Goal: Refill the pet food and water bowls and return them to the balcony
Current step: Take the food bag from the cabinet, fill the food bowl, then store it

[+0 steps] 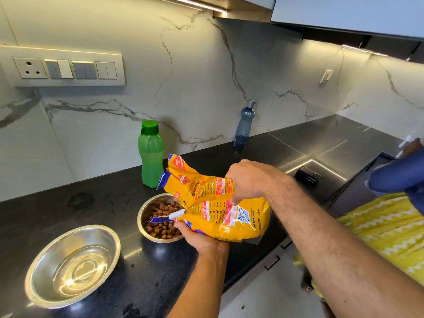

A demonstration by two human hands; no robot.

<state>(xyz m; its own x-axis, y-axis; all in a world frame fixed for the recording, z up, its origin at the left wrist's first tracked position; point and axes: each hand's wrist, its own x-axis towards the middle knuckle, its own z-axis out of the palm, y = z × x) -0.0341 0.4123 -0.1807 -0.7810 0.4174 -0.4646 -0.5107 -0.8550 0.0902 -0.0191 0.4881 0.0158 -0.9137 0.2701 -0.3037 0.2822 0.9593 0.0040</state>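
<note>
A yellow pet food bag [220, 210] lies tilted over a steel bowl [146, 212] holding brown kibble [161, 220] on the black counter. My left hand [199, 237] grips the bag from below near its torn blue-edged mouth. My right hand [247, 182] grips the bag's upper middle from above. A second steel bowl [71, 265] holding clear water stands at the front left of the counter. A green water bottle [150, 154] with a green cap stands just behind the bag.
A grey-blue bottle [244, 123] stands against the marble backsplash. A small black object [307, 175] lies on the counter to the right. Another person in a yellow patterned garment [378, 235] and blue sleeve [399, 175] stands at right. Wall switches [66, 68] sit at upper left.
</note>
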